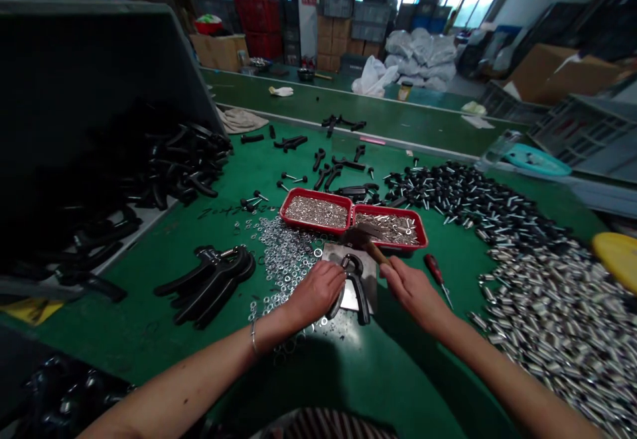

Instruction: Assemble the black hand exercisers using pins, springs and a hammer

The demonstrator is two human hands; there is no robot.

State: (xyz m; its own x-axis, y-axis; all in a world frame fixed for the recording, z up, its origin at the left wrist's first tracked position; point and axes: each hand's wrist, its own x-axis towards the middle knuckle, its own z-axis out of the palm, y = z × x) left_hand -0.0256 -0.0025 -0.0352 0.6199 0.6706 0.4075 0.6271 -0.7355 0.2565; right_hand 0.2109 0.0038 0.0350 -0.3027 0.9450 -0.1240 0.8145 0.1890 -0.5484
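My right hand [411, 286] is wrapped round the wooden handle of a hammer [379, 253]; its dark head is above the metal plate, near the red trays. My left hand [318, 290] is closed on a black spring clamp [359, 296] that lies over a flat metal plate [369, 273]. The clamp's legs point towards me, and my fingers hide part of its left side. Loose metal washers [286, 253] are scattered just beyond my left hand. To the left lies a group of black clamps [212, 286].
Two red trays [318, 210] of small metal parts stand behind the plate. A screwdriver [436, 276] lies right of my right hand. Heaps of black-headed bolts [458, 190] and metal cylinders [562, 333] cover the right side. Black handles [184, 160] spill from a bin at left.
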